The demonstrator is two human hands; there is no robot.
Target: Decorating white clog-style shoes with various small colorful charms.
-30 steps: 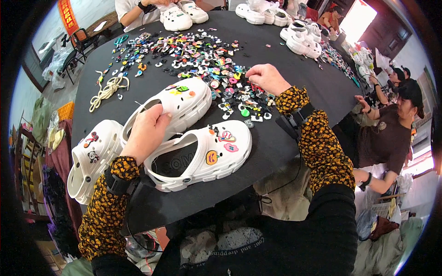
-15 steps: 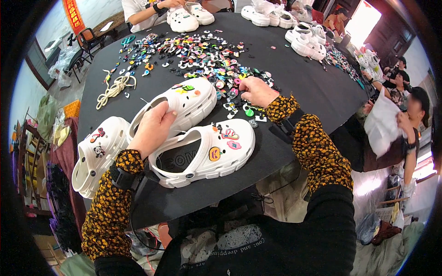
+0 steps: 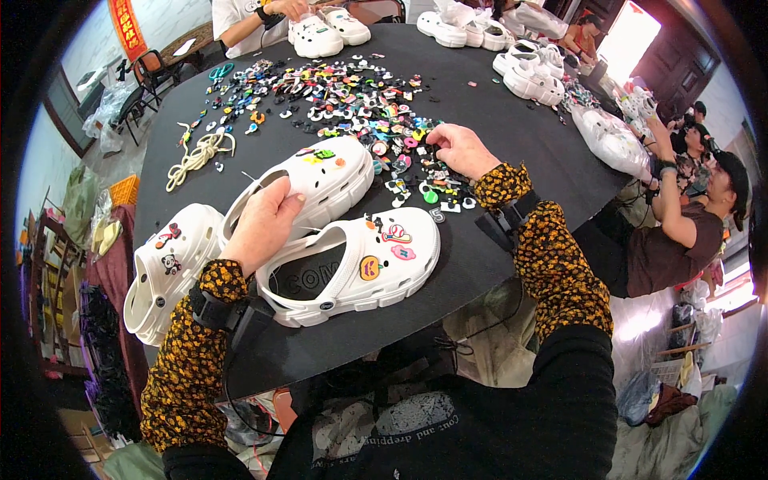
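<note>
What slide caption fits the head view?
Left hand holding a white clog, right hand at a spread of colourful charms on a black tabletop.

From here, the left hand grips a white clog; the right hand is at the charm pile's right edge.

Smooth, low-sheen plastic clogs, matt tabletop, cloth sleeves, smooth plastic charms

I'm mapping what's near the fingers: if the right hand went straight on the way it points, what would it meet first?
Most likely the loose charms, around the pink ring-shaped charm just left of the right hand; its height is unclear, so it might pass over them.
</note>
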